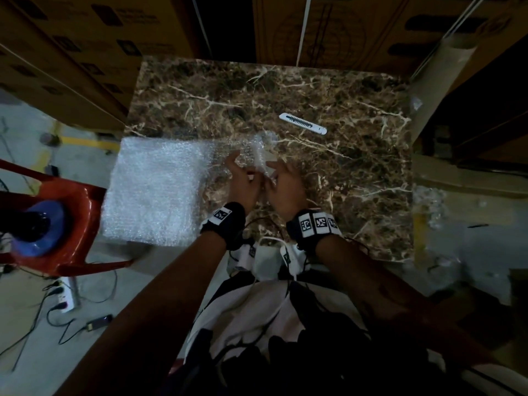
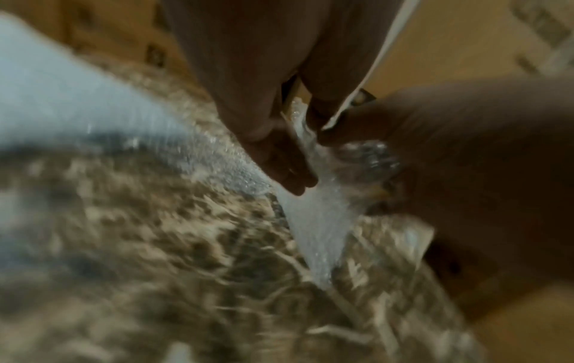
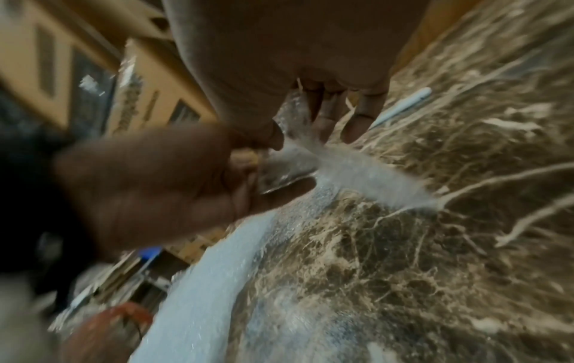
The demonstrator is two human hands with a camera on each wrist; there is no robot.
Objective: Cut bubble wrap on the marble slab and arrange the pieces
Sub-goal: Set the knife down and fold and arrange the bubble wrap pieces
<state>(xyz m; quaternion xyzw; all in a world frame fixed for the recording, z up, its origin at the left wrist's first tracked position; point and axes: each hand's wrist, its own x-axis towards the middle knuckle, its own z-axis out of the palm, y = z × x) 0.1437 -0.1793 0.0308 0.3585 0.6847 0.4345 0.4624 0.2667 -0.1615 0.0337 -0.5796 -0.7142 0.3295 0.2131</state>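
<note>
Both hands meet over the middle of the marble slab (image 1: 328, 90), close together and almost touching. The left hand (image 1: 242, 182) and the right hand (image 1: 285, 185) each pinch the same small piece of bubble wrap (image 1: 261, 158), which stands up crumpled between them and rises just beyond the fingertips. In the left wrist view the piece (image 2: 320, 221) hangs down from the pinching fingers (image 2: 289, 169) to a point close above the slab. In the right wrist view the right thumb and first fingers (image 3: 323, 115) close on the top of the piece while the left hand's fingers curl round its bunched part beside them.

To the left of the left hand lies a large sheet of bubble wrap (image 1: 154, 190), spread flat and hanging over the slab's left edge; its thin right end reaches up to the hands. Whether the held piece is still joined to that sheet cannot be told.

Beyond the right hand, well apart from it, a white box cutter (image 1: 303, 123) lies flat on the slab, untouched.

Left of the sheet stands a red plastic chair (image 1: 77, 224) with a blue object (image 1: 43, 224) on its seat. Cardboard boxes (image 1: 85, 52) stand beyond the slab.
</note>
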